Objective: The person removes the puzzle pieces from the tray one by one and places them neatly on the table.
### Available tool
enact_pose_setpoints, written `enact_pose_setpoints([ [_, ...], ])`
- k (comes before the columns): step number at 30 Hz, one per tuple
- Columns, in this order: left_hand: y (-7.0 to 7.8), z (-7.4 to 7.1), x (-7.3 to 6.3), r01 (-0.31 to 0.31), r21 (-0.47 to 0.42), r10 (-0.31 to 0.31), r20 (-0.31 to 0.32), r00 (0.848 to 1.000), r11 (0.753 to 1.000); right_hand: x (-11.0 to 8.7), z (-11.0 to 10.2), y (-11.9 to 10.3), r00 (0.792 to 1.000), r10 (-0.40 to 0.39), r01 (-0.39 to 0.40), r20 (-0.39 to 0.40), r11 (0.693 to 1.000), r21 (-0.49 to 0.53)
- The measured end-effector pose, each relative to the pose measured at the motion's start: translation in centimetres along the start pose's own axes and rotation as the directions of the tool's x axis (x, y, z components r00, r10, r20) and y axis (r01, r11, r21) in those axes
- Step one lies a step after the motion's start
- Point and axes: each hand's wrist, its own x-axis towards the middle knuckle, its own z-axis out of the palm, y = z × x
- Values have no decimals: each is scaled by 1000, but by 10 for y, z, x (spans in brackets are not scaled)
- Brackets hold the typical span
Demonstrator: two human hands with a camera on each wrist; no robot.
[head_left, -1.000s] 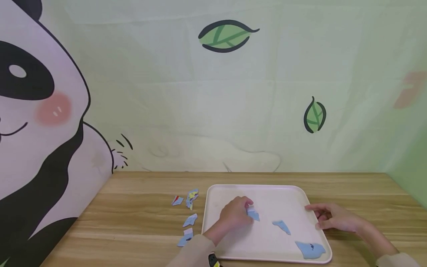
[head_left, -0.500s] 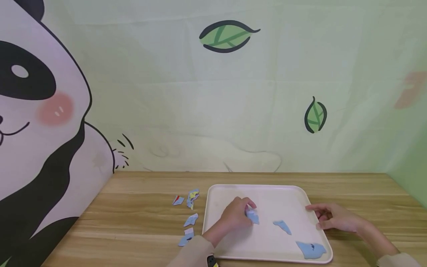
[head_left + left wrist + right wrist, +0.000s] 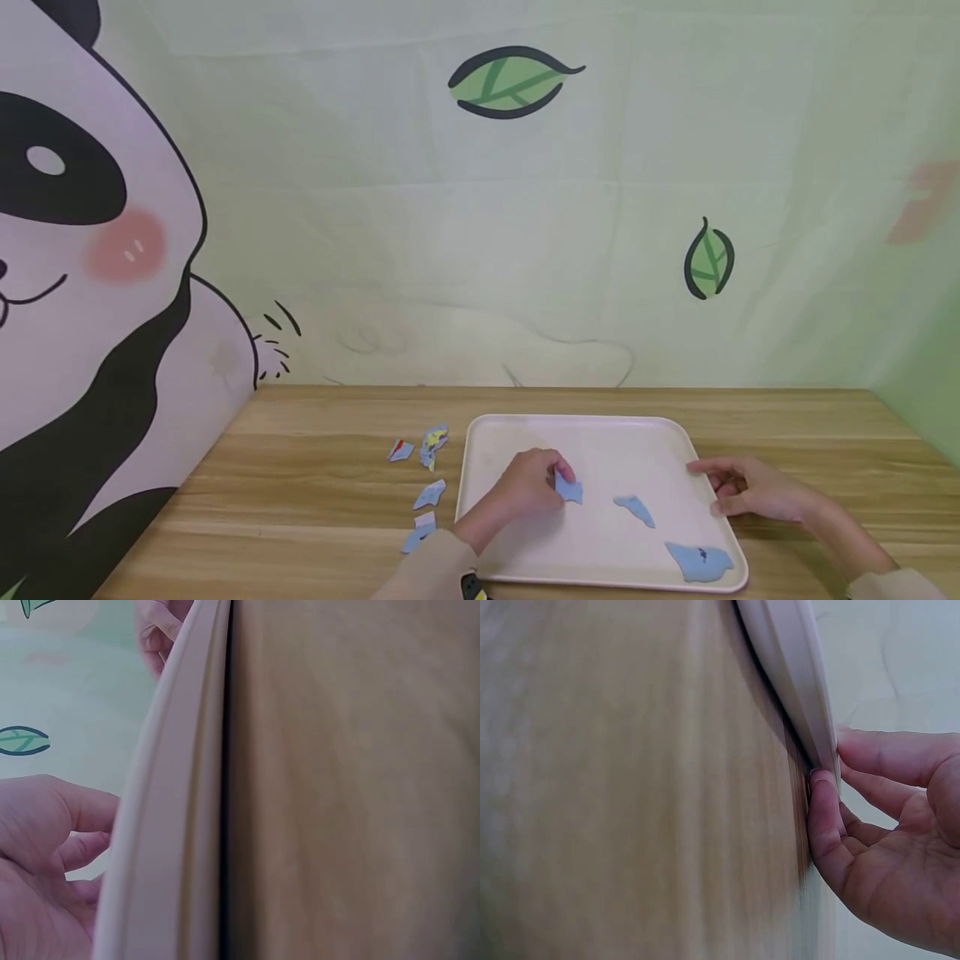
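The left hand (image 3: 528, 485) pinches 1 small, irregular pale-blue card-like piece (image 3: 570, 492) inside the white rectangular plastic-looking tray (image 3: 622, 450), whose rim the right hand (image 3: 753, 492) grips; likely light, thin and bendable, it suits an edge hold.

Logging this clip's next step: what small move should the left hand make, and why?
Probably guide the held blue puzzle piece toward the slimmer blue piece: the left hand pinches the first over the white tray, a gap separates them, and the right hand grips the tray.
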Motion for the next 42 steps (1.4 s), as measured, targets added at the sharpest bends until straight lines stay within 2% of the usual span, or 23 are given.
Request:
enact_pose_setpoints([
  [7,-3,-4,-3,29,-19,-28,30,999,999,-2,0,2,1000,1,-1,-1,1000,-9],
  [12,-3,-13,-9,51,-105,-47,36,998,993,-3,1,3,1000,-2,2,0,1000,-7],
  [19,-10,-33,-18,37,-207,-37,8,999,978,-3,1,0,1000,0,0,-5,1000,-10],
  [26,-24,-52,-30,66,-283,-69,0,998,957,-3,2,-2,1000,-3,3,-3,1000,-27],
  [33,-38,-70,-42,53,-279,-66,-36,997,959,-2,3,-5,1000,-4,4,0,1000,-20],
  [42,-56,-88,-59,70,-353,-97,-60,993,933,-2,5,-7,999,36,-37,-12,999,-30],
])
